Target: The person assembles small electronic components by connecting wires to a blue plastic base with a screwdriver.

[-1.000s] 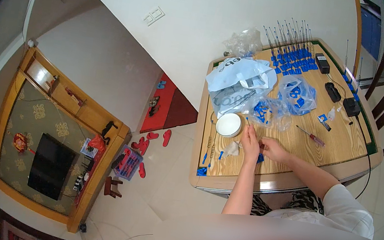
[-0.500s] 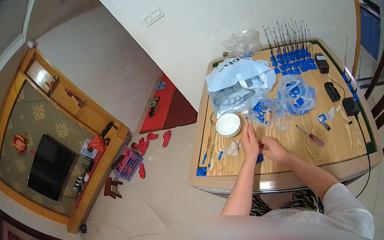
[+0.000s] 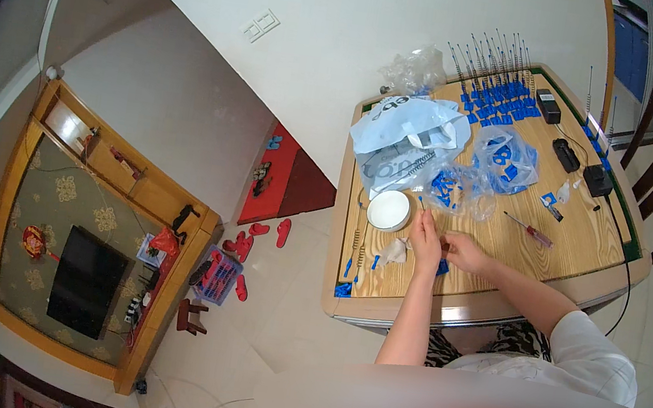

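Right of the frame's centre, the left hand point(image 3: 425, 239) pinches a thin grey metal rod point(image 3: 421, 206) whose tip points up toward the round white bowl point(image 3: 389, 209), while the right hand point(image 3: 461, 252) is curled shut beside it, thumb and fingers closed on something too small to identify. A small blue plastic piece point(image 3: 443, 267) lies on the wooden table point(image 3: 572, 238) just under the hands. Further up, clear plastic bags of loose blue pieces point(image 3: 504, 158) sit beside a white carrier bag point(image 3: 407, 136), and rows of blue bases with upright thin rods point(image 3: 492, 94) stand near the table's far edge. Judging by that, a good batch seems finished, with many loose pieces left in the bags. The lower edge of the frame is blurred, hiding the person's lap.
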Tool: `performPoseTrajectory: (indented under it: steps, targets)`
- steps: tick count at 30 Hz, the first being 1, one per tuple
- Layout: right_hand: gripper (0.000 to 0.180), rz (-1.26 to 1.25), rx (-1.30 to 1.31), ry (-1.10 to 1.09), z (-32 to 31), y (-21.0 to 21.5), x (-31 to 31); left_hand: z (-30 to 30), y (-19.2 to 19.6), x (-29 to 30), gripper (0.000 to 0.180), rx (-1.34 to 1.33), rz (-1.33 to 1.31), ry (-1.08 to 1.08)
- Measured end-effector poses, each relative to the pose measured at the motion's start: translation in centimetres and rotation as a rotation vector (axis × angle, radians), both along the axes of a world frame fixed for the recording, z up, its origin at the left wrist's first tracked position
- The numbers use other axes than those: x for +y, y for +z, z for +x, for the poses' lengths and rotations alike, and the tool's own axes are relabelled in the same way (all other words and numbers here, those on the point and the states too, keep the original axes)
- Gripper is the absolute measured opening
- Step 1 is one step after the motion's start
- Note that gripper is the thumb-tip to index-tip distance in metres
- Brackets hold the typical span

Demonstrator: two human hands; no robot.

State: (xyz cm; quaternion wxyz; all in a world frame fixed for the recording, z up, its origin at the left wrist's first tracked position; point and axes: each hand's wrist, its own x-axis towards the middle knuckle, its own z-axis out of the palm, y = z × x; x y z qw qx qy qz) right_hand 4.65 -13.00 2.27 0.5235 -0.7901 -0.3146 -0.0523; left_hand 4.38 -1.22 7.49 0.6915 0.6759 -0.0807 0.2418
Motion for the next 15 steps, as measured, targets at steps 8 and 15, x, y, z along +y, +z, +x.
performPoseTrajectory:
  steps: [8, 15]
  targets:
    - [0.014, 0.007, 0.032, 0.011, -0.18, 0.37, -0.25, -0.41, 0.59, -0.42, 0.025, 0.024, -0.01, 0.01]
    - [0.014, 0.0, 0.059, 0.02, -0.25, 0.57, -0.1, -0.06, 0.08, -0.12, 0.028, 0.0, 0.014, 0.042]
